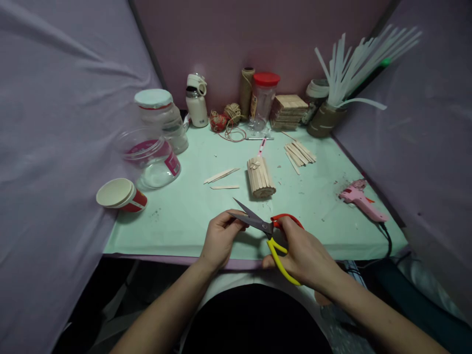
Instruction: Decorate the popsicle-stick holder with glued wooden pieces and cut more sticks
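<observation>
My right hand [304,253] grips scissors [264,227] with one red and one yellow handle. Their dark blades are spread apart and point to the left. Fingers and thumb of my left hand [221,240] are pinched together right at the blades; what sits between them is mostly hidden and too small to make out. Just beyond the hands, a small cylinder covered in wooden craft sticks [261,178] lies on its side, with a little bow shape on it. Several loose slivers of craft stick [221,175] lie to its left.
A pile of craft sticks [300,153] lies to the right, and a pink glue gun [363,200] with its cord near the right edge. Paper cups [134,200] and a clear plastic tub [155,172] stand at left. Glue sticks [354,73] fill a holder [326,119] at back right.
</observation>
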### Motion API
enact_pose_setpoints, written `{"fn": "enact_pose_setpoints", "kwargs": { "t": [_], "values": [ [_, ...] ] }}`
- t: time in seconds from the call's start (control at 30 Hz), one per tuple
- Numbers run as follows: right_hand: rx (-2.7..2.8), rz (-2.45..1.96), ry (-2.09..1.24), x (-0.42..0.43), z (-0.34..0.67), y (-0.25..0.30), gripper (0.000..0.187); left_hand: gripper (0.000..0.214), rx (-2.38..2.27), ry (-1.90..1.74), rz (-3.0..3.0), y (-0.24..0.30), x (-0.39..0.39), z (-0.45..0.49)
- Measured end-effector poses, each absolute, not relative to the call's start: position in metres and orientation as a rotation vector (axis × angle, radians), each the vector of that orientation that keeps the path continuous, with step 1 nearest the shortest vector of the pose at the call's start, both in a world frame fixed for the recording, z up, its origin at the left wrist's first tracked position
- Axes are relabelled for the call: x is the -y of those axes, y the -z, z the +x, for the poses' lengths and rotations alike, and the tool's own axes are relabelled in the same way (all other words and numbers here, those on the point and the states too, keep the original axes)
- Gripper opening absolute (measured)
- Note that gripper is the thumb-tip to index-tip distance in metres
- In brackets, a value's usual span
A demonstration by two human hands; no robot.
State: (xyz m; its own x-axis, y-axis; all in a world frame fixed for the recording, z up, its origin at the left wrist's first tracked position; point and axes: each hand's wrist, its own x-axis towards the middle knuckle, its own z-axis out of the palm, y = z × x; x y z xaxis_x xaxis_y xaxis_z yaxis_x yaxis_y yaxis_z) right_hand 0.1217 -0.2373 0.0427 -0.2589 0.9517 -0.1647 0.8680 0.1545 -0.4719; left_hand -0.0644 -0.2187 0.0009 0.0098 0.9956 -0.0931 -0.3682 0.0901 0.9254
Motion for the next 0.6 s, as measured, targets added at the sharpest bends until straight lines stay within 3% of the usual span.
{"fn": "enact_pose_setpoints", "kwargs": {
  "t": [0.43, 0.6],
  "values": [
    [2.266, -1.824, -0.789, 0.242, 0.123, -0.042, 0.047, 0.006, -0.933, -1.286, 0.807, 0.002, 0.222, -0.059],
    [2.326, -1.855, -0.782, 0.245, 0.123, -0.041, 0.038, 0.009, -0.911, -1.254, 0.674, -0.002, 0.225, -0.053]
  ]
}}
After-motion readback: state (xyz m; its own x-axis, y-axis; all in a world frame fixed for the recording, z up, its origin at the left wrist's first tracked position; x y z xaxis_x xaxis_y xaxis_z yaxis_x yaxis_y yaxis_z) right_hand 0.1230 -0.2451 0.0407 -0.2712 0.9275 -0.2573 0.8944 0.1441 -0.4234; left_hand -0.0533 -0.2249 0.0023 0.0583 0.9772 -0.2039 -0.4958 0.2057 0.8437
